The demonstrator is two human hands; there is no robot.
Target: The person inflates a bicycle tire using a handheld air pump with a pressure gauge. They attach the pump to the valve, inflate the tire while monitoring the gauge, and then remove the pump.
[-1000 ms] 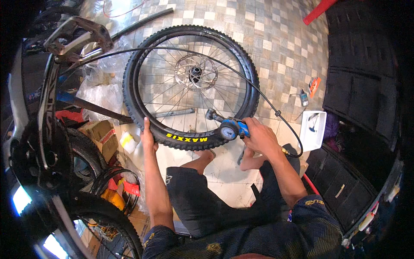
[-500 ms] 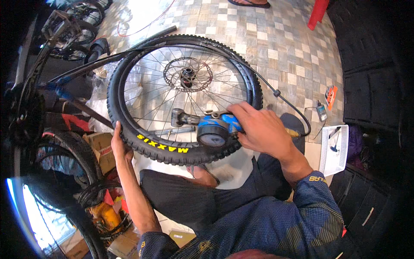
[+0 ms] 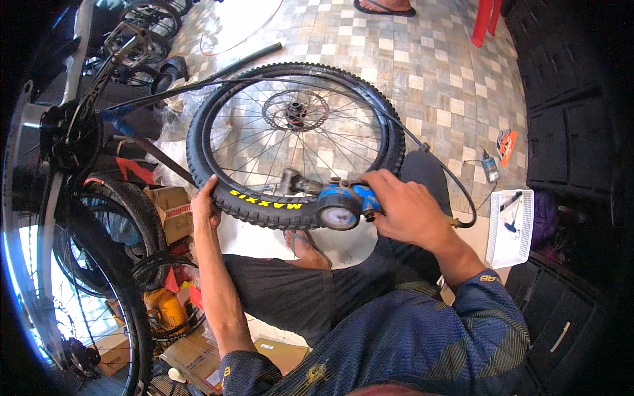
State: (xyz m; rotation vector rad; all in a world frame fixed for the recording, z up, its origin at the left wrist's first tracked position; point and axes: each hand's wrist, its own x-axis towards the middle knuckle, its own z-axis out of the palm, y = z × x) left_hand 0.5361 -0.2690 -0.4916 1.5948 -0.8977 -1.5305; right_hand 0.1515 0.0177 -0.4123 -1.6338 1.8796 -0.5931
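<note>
A bicycle wheel (image 3: 221, 99) with a knobby black tyre lies tilted in front of me, its spokes and brake disc facing up. My left hand (image 3: 206, 203) grips the tyre at its near left edge, thumb on top. In my right hand (image 3: 411, 208) is a blue tyre inflator (image 3: 340, 196) with a round gauge, held over the wheel's near right side. Its metal chuck end (image 3: 290, 182) points left above the rim; whether it touches a valve I cannot tell. A black air hose (image 3: 456, 177) loops from the inflator's handle and passes over the wheel.
At left stand a bicycle frame (image 3: 155, 153), another wheel and cardboard boxes (image 3: 170, 214). A white basket (image 3: 510, 228) sits at right, near a small bottle (image 3: 489, 166) and an orange packet (image 3: 506, 146). Another person's sandalled foot (image 3: 385, 8) and a red leg-like piece (image 3: 485, 25) are at the far side.
The view has shifted, so the left-side things sit farther right. The wheel's near edge appears higher, and both hands keep their holds. The inflator has moved slightly right in the picture.
</note>
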